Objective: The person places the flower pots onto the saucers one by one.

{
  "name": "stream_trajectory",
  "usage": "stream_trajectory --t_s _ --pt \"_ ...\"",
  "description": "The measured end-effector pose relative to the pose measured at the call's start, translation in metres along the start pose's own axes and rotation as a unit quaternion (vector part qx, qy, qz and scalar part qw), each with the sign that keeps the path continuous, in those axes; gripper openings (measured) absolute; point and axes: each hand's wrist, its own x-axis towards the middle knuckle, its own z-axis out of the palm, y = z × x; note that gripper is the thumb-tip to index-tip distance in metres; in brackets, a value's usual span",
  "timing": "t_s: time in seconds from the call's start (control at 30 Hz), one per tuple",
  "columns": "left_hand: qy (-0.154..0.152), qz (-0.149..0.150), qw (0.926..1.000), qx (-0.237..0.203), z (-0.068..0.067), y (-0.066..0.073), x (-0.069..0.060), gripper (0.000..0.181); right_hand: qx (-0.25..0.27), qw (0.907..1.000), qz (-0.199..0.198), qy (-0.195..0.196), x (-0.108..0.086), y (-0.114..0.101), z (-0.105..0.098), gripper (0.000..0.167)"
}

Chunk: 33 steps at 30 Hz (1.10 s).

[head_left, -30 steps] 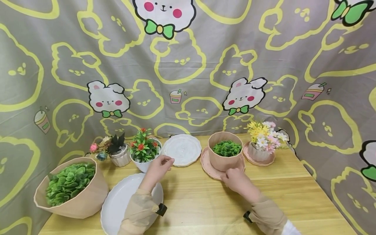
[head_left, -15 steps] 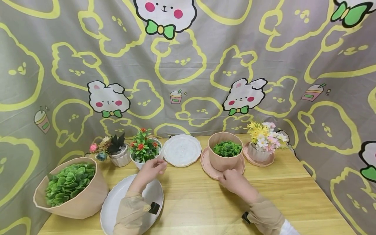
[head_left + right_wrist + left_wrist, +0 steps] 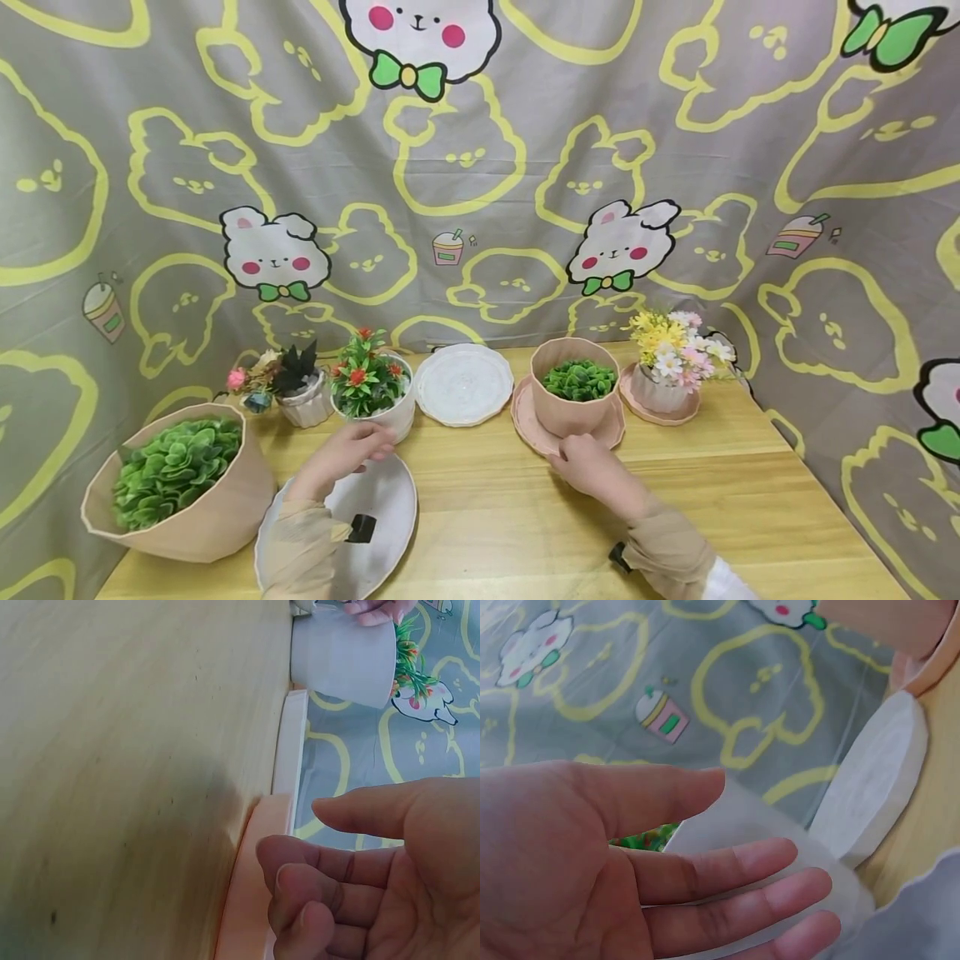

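Observation:
In the head view the left hand [image 3: 343, 454] hovers over the back of a large white plate [image 3: 378, 529], just in front of the white pot [image 3: 397, 417] with red flowers. The left wrist view shows its fingers [image 3: 765, 900] extended, holding nothing, beside that pot. The right hand [image 3: 592, 471] is at the front edge of a pink saucer [image 3: 528, 425], which bears a pink pot [image 3: 573, 414] of green leaves. In the right wrist view its fingers [image 3: 300, 889] are loosely bent and hold nothing, near the saucer's side [image 3: 251, 892].
A big pink pot [image 3: 202, 517] of leaves stands tilted at the left. Behind it is a small white pot [image 3: 306, 406] with mixed flowers. A round white plate [image 3: 465, 385] lies at the back middle, and a flower pot [image 3: 660, 390] on a pink saucer [image 3: 686, 408] at the back right.
The left hand has moved left and toward the person, from beside the round white plate to in front of the red-flowered pot. The right hand has shifted slightly left. The pots look unmoved.

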Motion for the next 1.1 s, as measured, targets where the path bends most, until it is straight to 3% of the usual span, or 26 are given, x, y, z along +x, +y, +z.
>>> stream_trajectory --t_s 0.33,0.6,0.77,0.9,1.1 --pt "0.027 -0.020 0.9994 -0.007 -0.015 -0.002 -0.012 0.050 -0.005 1.0000 -0.006 0.001 0.015 -0.013 0.007 0.046" --pt "0.049 -0.045 0.9971 -0.038 -0.020 -0.007 -0.014 0.052 0.023 0.9997 -0.006 0.004 0.028 -0.025 0.020 0.045" --pt "0.079 -0.057 0.9943 -0.045 -0.022 -0.011 -0.014 0.054 0.047 0.9987 -0.019 0.007 0.036 -0.032 0.029 0.045" --pt "0.097 -0.064 0.9922 -0.044 -0.024 -0.012 -0.013 0.057 0.096 0.9948 -0.024 -0.022 0.043 -0.039 0.035 0.044" --pt "0.122 -0.075 0.9879 -0.059 -0.024 -0.015 -0.010 0.059 0.164 0.9838 -0.003 -0.072 0.054 -0.048 0.046 0.041"
